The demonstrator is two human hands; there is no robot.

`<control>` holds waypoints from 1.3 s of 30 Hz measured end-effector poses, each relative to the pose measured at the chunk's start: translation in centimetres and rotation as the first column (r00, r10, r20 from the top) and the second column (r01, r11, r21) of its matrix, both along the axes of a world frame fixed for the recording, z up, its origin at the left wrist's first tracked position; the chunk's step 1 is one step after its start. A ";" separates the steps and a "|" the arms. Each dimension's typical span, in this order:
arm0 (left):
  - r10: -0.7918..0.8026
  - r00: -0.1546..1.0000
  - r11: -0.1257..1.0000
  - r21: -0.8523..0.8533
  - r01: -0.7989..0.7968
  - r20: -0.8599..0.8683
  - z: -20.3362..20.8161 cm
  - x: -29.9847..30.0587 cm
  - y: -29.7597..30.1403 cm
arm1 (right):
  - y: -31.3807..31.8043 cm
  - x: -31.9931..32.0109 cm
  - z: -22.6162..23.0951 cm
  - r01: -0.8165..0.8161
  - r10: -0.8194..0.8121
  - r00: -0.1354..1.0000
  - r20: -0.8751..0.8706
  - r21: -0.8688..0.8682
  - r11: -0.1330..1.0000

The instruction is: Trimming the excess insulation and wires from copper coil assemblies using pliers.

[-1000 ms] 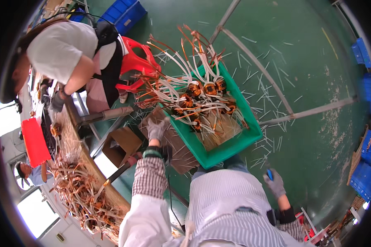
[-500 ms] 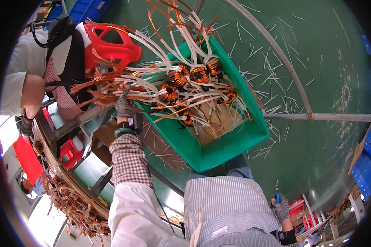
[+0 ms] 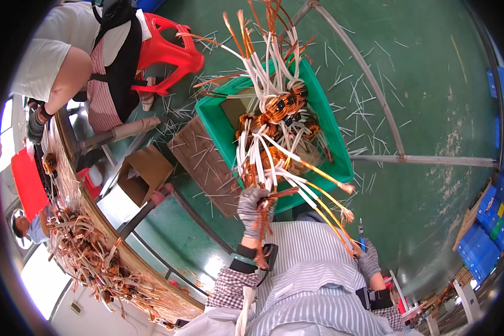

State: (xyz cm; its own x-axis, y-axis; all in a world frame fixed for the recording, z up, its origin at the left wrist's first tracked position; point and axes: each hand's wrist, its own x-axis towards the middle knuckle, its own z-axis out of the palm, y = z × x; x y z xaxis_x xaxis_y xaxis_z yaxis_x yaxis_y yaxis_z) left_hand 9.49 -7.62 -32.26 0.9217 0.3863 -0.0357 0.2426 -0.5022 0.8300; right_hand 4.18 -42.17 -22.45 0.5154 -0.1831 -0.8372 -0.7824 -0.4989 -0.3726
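My left hand [image 3: 253, 206], in a grey striped glove, is closed around white-sleeved wire leads with bare copper ends [image 3: 264, 224] at the bin's near edge. These leads run up to copper-wound ring coils [image 3: 273, 158] near the front of the green bin [image 3: 213, 124]. More sleeved leads [image 3: 313, 193] fan out to the lower right. Further back in the bin lie several other coils [image 3: 285, 105], their leads rising over the far rim. At the lower right, my gloved right hand [image 3: 368, 260] grips a blue-handled tool [image 3: 362, 238] with a slim tip; its exact kind is unclear.
A seated person [image 3: 61, 73] and a red stool [image 3: 171, 53] are at the upper left. Coils and leads are heaped on a curved-looking worktable [image 3: 95, 210] on the left. White sleeve scraps [image 3: 364, 106] litter the green floor beside a metal frame bar [image 3: 425, 161].
My left hand has moved from the bin's left side to its near edge, holding leads. Leads once stretched left now lie toward me and rightward. My right hand has risen slightly.
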 end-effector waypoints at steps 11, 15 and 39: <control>-0.053 0.979 0.751 0.638 0.169 -0.197 1.7 2.6 9.9 | 0.8 0.6 -0.5 0.075 -0.074 0.997 -0.015 0.044 0.996; 0.260 0.966 0.909 0.338 -0.243 -0.006 4.1 2.3 7.0 | 1.0 0.7 -0.7 -0.092 0.089 0.995 0.046 0.065 0.994; 0.141 0.973 0.990 0.051 -0.134 -0.182 -5.8 5.4 6.4 | 2.3 2.2 -0.6 0.218 -0.230 0.973 0.033 0.211 0.953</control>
State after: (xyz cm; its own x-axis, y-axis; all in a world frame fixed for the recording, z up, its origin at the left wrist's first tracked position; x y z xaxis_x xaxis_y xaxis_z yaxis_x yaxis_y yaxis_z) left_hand 14.94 -1.25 -38.08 0.8384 0.5135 -0.1830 0.4589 -0.4835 0.7454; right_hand 6.36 -39.83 -23.06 0.5286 -0.1274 -0.8393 -0.8400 -0.2214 -0.4954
